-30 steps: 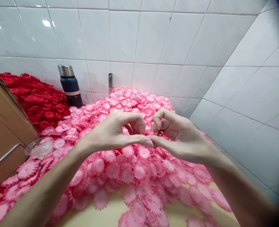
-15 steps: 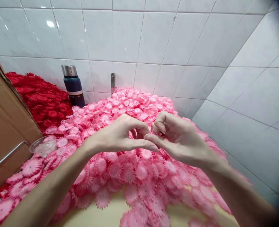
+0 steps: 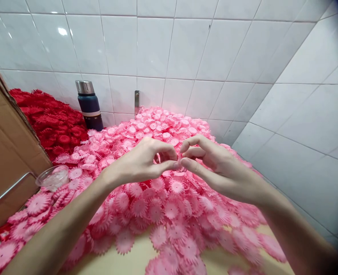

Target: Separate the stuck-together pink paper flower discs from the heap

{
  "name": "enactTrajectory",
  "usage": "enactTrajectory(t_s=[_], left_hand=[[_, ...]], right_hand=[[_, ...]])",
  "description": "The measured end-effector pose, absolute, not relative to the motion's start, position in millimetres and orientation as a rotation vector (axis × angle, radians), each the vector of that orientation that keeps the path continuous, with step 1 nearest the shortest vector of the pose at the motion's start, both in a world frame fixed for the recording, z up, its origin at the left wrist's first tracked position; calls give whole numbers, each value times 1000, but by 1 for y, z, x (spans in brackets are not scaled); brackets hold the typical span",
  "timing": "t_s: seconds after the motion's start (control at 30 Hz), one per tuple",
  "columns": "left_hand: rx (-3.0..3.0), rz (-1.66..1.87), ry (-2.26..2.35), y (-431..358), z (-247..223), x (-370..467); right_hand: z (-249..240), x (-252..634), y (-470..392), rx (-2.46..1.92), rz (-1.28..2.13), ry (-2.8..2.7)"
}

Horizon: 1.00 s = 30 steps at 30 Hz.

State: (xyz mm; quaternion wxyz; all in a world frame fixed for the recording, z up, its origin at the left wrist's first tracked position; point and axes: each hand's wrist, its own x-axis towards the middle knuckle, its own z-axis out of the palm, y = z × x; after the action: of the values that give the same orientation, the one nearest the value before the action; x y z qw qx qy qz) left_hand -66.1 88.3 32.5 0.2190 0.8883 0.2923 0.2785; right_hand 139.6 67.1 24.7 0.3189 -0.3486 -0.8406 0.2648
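Observation:
Over a large heap of pink scalloped discs [image 3: 156,212], both hands meet near the middle of the view. My left hand [image 3: 148,160] has its thumb and fingertips pinched together; what they hold, if anything, is too small to tell. Facing it, my right hand [image 3: 211,164] has its index finger curved and its thumb stretched toward the left fingertips, with gaps between the fingers. The tips of the two hands nearly touch, and a small pinkish bit between them cannot be told from the discs behind.
A dark blue bottle [image 3: 90,109] stands behind the heap, beside a red pile [image 3: 54,122]. At left are a cardboard box [image 3: 11,137] and a clear plastic cup [image 3: 52,177]. White tiled walls [image 3: 186,49] close off the back and right. A yellowish surface [image 3: 123,261] shows in front.
My right hand's curled fingers have opened out and its thumb has come off my left thumb. My left thumb has drawn back toward its own fingertips.

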Motion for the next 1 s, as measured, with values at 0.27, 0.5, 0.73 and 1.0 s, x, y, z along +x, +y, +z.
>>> enactTrajectory(t_s=[0.27,0.5,0.73,1.0], left_hand=[[2446,701,916,85,32,-65],[2462,812,925,87,28,-60],[2512,939,927,92,25,-63],[2719,1319,618,94,24,-64]], right_hand=[[28,145,63,-973,606,-2402],[28,143,62,-1021,420,-2440],[29,144,66,-954,493,-2322],[22,152,93,-791,1051,-1815]])
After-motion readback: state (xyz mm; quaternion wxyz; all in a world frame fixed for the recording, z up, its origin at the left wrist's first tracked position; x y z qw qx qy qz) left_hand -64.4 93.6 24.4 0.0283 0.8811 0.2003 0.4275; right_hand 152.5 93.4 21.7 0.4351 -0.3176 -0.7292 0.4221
